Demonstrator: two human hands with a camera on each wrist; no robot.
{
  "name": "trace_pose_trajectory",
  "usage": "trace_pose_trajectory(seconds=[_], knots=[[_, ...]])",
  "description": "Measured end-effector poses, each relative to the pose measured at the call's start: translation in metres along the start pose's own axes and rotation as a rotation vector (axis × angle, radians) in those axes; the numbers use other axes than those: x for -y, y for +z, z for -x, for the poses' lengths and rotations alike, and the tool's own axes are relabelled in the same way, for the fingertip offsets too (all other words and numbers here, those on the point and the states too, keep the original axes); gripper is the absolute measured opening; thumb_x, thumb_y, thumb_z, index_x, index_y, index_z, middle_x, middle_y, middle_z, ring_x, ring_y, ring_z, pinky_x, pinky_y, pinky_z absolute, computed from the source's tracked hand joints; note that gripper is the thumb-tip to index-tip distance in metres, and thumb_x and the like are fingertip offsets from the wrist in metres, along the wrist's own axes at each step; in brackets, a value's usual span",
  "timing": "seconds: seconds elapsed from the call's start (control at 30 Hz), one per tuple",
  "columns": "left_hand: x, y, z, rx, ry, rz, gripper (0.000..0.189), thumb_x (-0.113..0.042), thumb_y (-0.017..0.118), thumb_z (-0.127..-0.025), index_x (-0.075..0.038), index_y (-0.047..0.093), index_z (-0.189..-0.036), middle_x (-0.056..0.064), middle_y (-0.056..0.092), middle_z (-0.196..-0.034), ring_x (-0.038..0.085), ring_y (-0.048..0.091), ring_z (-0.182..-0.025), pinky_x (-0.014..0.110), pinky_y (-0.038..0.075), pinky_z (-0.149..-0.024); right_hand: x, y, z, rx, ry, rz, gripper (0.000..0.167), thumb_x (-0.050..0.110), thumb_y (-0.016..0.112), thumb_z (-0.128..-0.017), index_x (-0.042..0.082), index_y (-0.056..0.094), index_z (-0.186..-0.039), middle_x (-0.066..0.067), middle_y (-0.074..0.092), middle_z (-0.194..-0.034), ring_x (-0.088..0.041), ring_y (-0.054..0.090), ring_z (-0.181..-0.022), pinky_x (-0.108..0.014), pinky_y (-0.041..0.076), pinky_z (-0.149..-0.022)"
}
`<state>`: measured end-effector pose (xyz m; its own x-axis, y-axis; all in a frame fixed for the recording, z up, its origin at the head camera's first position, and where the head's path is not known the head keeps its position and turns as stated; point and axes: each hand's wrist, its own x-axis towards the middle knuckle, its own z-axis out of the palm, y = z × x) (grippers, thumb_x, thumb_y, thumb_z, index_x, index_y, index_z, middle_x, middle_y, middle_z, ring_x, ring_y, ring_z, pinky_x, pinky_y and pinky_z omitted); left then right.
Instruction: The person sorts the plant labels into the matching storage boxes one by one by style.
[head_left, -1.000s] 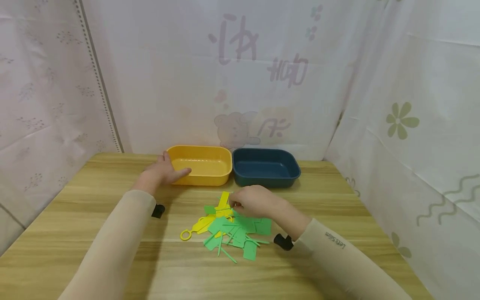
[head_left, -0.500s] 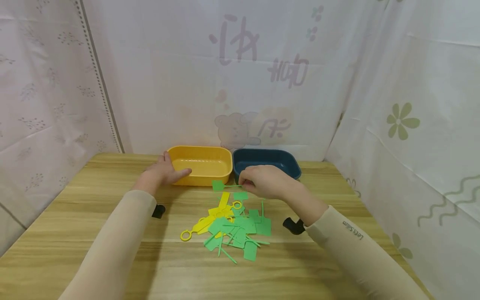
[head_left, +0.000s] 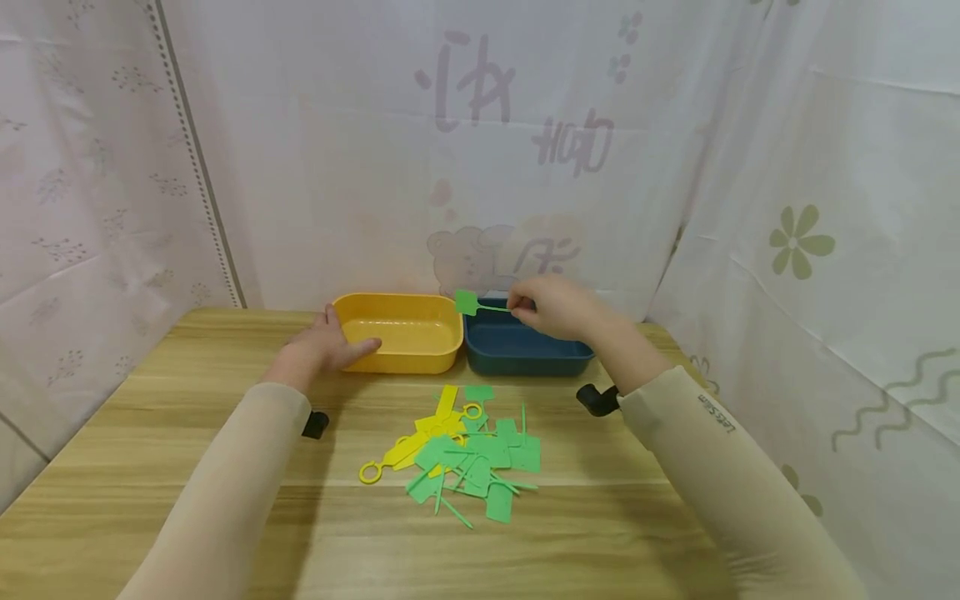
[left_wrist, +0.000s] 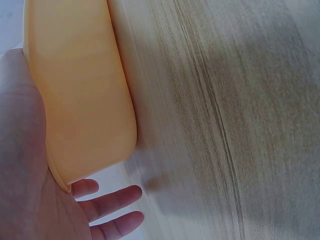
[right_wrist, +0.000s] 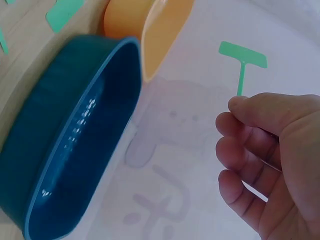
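My right hand [head_left: 558, 307] pinches a green T-shaped plant label [head_left: 467, 302] by its stem, above the dark blue bin [head_left: 528, 365]. In the right wrist view the label's flat head [right_wrist: 243, 54] sticks up past the thumb and forefinger. At the corner of the yellow bin [head_left: 405, 363], my left hand [head_left: 324, 342] rests with straight, spread fingers. Its palm lies against the bin's rim in the left wrist view, with fingers [left_wrist: 117, 200] extending past the end wall. Both bins look empty inside.
Several green plant labels [head_left: 487, 454] lie in a loose pile on the wooden table [head_left: 390, 550] in front of the bins. Yellow tags with ring ends [head_left: 371, 472] lie at the pile's left. A printed white curtain [head_left: 360, 167] hangs behind the bins.
My right hand has picked a green plant label from the pile, lifted it, and carried it back and right over the blue bin. The left hand has stayed at the yellow bin.
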<state>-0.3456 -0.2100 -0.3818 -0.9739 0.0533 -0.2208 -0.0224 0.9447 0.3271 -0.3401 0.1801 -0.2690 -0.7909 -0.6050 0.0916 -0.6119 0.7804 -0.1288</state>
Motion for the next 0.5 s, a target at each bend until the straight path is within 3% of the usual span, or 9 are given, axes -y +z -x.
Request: trace_pose_trajectory(seconds=[0.5], knots=[[0.004, 0.003, -0.002, -0.012, 0.011, -0.008, 0.132, -0.087, 0.039, -0.101, 0.014, -0.015, -0.167, 0.040, -0.002, -0.178, 0.068, 0.028, -0.155, 0.072, 0.030, -0.128, -0.056, 0.016, -0.016, 0.072, 0.220, -0.010, 0.024, 0.019, 0.060, -0.112, 0.005, 0.073, -0.127, -0.016, 0.076, -0.124, -0.032, 0.072, -0.106, -0.053, 0.059, -0.101]])
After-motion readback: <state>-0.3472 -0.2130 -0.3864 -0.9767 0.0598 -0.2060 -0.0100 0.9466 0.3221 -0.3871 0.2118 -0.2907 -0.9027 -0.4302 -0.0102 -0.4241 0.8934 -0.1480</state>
